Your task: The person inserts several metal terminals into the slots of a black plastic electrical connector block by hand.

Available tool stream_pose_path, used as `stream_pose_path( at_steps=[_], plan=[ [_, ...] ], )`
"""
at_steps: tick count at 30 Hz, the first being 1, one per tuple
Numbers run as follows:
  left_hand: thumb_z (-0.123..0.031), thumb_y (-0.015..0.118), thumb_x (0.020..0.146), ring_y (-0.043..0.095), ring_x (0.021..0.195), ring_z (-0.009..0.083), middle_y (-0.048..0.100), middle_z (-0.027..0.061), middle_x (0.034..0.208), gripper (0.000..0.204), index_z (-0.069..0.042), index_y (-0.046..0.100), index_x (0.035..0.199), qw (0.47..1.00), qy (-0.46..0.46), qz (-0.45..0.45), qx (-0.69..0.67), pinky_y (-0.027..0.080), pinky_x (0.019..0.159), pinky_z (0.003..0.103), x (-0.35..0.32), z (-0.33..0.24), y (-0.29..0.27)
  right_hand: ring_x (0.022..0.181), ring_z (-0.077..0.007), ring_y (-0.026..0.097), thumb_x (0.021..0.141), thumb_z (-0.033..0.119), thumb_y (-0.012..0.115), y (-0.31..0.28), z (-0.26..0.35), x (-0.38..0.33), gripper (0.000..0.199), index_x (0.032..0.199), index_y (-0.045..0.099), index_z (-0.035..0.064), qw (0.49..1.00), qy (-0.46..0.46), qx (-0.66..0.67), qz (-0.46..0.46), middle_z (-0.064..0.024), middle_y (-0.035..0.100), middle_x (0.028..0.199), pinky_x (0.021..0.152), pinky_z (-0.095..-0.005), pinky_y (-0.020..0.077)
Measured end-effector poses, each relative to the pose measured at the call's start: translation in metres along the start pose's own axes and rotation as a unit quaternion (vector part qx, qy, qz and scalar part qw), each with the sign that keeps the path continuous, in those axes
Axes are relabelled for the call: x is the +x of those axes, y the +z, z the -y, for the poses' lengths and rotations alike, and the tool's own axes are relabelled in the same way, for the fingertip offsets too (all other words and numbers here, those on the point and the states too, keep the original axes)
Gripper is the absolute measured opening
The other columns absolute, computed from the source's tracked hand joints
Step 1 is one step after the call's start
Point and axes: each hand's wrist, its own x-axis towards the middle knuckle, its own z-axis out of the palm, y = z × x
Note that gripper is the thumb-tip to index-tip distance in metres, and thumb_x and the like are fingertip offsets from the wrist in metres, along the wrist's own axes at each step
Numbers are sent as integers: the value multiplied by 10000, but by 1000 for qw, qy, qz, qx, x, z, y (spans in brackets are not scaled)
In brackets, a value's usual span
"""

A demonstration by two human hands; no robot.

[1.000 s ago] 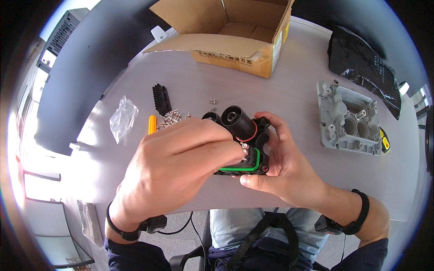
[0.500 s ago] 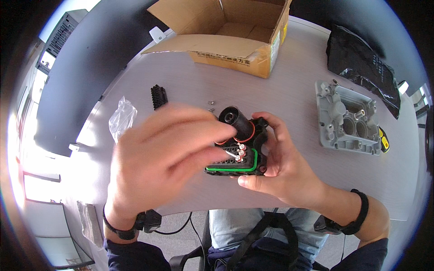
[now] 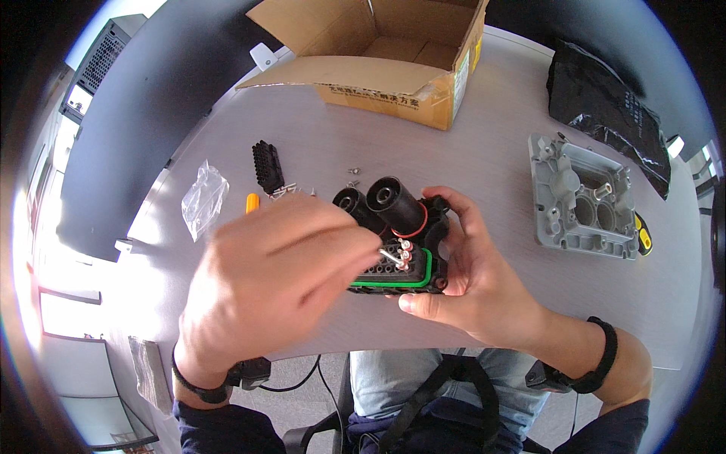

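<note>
Your right hand (image 3: pixel 480 280) held the probably light, stiff connector (image 3: pixel 406 218) over the surface (image 3: pixel 484 151) by its right end, a sound grip, while your left hand (image 3: pixel 283 257) pinched beside the pins (image 3: pixel 404 256), its hold unclear

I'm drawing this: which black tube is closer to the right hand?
The bigger black tube, toward the right hand; the smaller tube sits nearer the left hand.

From the connector (image 3: pixel 404 219), with pins (image 3: pixel 405 256) in it, the carton (image 3: pixel 386 100) stands at 12 o'clock on the tabletop (image 3: pixel 491 159). Screws (image 3: pixel 354 171) lie at 11, a block (image 3: pixel 267 168) at 10 with loose pins (image 3: pixel 284 190) just beside it, a bag (image 3: pixel 204 200) just past 9, a pouch (image 3: pixel 605 113) at 2, a casting (image 3: pixel 575 189) nearly at 3, a tool (image 3: pixel 643 236) beyond it.
</note>
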Motion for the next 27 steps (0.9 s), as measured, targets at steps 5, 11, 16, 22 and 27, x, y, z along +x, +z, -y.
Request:
stream_pose_path(
  at_steps=[5,11,16,22,27],
  plan=[
    [-38,767,695,601,629,163,664,88,788,183,-41,715,870,999,-8,-36,17,446,530,255,1,2,-13,1218,-236,484,765,-70,709,-2,-3,0,935,1438,83,101,1000,1,-6,-4,-147,337,1351,962,-371,523],
    [-47,768,701,603,624,163,656,67,773,188,-52,722,884,999,24,2,-22,433,511,254,-1,-2,-5,1172,-242,520,794,-93,637,0,0,-1,877,1418,41,62,1000,-5,-18,10,-182,355,1302,950,-333,519],
    [-51,775,693,605,626,162,656,71,771,190,-44,720,875,1000,10,-13,-12,431,510,254,1,-5,-7,1175,-247,518,800,-84,636,-1,1,-1,870,1418,41,62,1000,-10,-25,14,-185,353,1301,957,-333,517],
    [-36,770,695,609,630,159,659,74,774,201,-44,720,890,1000,12,-14,-9,432,512,252,0,-5,-5,1178,-248,516,798,-83,644,0,1,-1,873,1417,46,64,1000,-8,-25,9,-186,357,1302,950,-334,521],
    [-30,767,698,608,632,157,659,66,775,215,-50,720,906,1000,12,-10,-19,434,513,254,-1,-5,-4,1177,-247,515,794,-81,649,-1,0,-1,875,1417,54,68,1000,-7,-27,11,-182,354,1310,936,-333,526]
  ],
)
